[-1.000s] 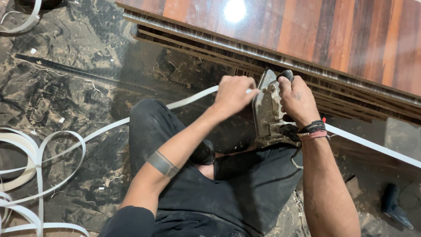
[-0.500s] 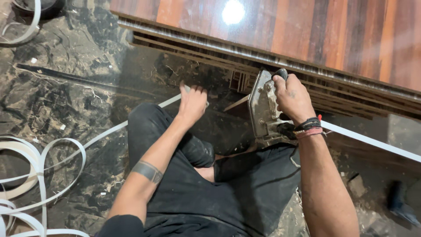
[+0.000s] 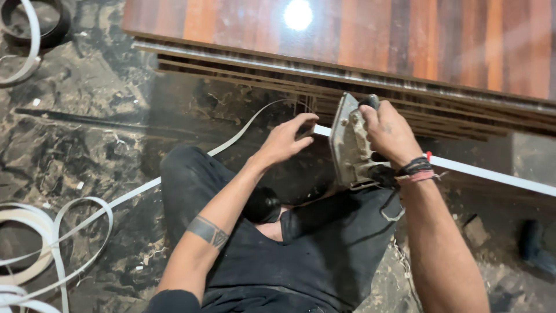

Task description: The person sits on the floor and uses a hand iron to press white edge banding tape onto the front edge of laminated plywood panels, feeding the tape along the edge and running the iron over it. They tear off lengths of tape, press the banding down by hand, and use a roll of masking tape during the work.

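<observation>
White edge tape [image 3: 463, 168], scuffed metal iron [image 3: 349, 145]

- Carpentry or furniture workshop, work done on the floor.
- Stacked laminated wood panels [image 3: 370, 52], glossy striped veneer on top.
- Loose coils of white edge-banding strip [image 3: 52, 243] lying about.
- Dark marble floor [image 3: 75, 133] littered with shavings and offcuts.
- Worn clothes iron [image 3: 350, 145] at the panel edge.
</observation>
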Demonstrator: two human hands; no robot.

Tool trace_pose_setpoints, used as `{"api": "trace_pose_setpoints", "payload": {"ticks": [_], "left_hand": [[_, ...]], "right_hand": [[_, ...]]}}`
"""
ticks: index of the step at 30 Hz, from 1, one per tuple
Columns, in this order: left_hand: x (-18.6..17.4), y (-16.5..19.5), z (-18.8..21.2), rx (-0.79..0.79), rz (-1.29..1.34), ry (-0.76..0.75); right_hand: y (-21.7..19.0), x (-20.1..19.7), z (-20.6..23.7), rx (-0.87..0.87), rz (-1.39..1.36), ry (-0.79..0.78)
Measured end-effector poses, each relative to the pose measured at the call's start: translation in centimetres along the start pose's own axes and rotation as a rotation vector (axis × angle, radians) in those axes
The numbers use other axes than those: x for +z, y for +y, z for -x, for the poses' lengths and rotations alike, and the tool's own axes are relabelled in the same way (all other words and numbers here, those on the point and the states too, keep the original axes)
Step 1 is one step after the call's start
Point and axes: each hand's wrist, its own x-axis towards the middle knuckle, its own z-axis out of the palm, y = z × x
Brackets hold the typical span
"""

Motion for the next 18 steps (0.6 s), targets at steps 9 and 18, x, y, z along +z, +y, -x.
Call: {"api": "trace_pose_setpoints", "payload": {"ticks": [9, 18], "left_hand": [[-0.4, 0.9, -1.9, 0.307, -0.411, 0.006], [0.7, 7.3, -5.9, 0.546, -0.482, -0.099]], "right_hand": [[11.4, -6.1, 1.5, 0.179, -0.207, 0.047], [13.2, -8.5, 3.2, 0.269, -0.162, 0.099]]}}
